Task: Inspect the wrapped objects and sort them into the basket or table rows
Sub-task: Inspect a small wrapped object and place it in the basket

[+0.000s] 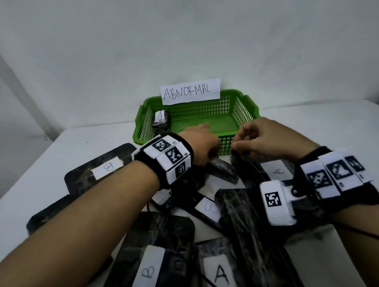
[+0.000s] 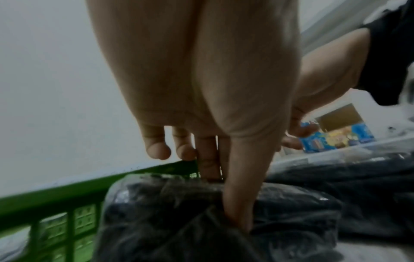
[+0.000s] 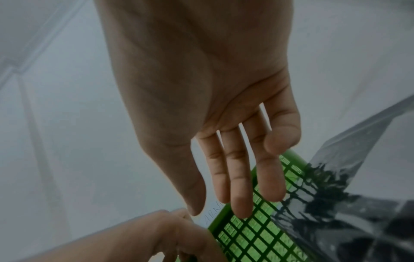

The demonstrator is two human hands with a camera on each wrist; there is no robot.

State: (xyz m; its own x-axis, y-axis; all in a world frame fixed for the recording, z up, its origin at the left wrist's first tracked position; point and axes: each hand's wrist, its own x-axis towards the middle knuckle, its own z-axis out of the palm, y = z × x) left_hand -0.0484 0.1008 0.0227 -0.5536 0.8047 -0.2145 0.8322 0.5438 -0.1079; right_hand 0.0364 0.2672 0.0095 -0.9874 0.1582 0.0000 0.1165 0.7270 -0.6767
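A green basket (image 1: 140, 136) with an "ABNORMAL" sign (image 1: 190, 91) stands at the back of the white table. One black wrapped object marked A (image 1: 160, 120) lies in its left corner. Just in front of the basket, my left hand (image 1: 206, 147) pinches a small black wrapped object (image 1: 223, 169). In the left wrist view the thumb digs into the wrap (image 2: 168, 212) with the fingers behind it, next to the basket wall (image 2: 44, 196). My right hand (image 1: 245, 141) hovers by the basket's front wall (image 3: 257, 239) and holds nothing. The right hand (image 3: 235, 203) has its fingers loosely extended.
Several flat black wrapped objects with paper labels crowd the near table: B (image 1: 108, 168) at left, B (image 1: 148, 273) and A (image 1: 220, 274) in front, A (image 1: 276, 171) under my right hand. Bare table (image 1: 313, 120) shows right of the basket. A wall rises behind.
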